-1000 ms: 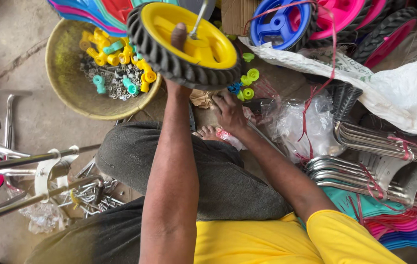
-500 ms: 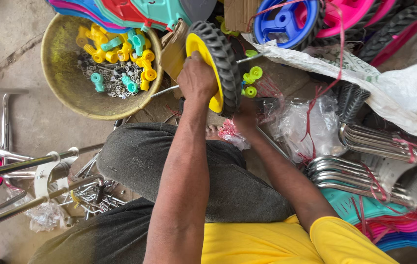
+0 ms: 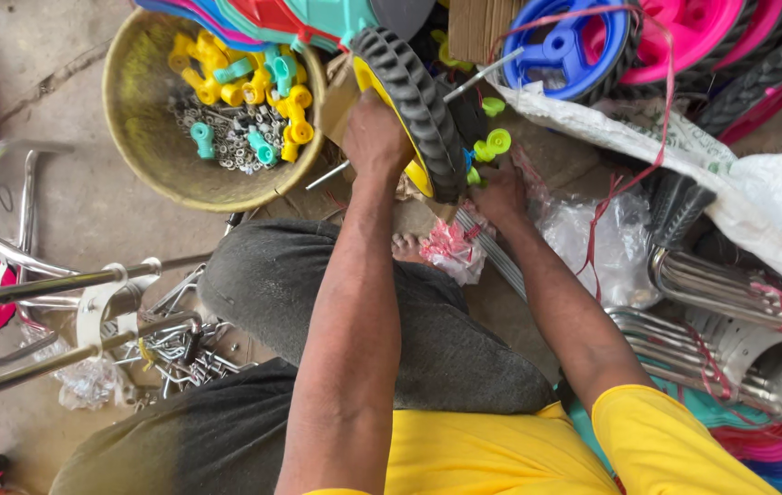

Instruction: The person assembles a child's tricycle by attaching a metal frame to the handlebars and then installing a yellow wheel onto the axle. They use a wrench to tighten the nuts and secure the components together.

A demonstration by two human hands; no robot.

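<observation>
Since half a second ago you've turned the yellow wheel (image 3: 418, 110) further onto its edge, so its black tread now faces up and the metal axle rod (image 3: 478, 75) pokes out sideways. Your left hand (image 3: 374, 137) is closed around the yellow hub face. Your right hand (image 3: 499, 194) sits just beside the wheel's lower edge, fingers curled down out of sight, so I cannot tell whether it holds anything. The wheel hangs above your knee, between the round basket (image 3: 139, 137) of yellow and teal caps and the 2 green caps (image 3: 487, 145) on the floor. Keep your left grip square on the hub so the rod stays level, and steady the tread from below before pressing anything on.
</observation>
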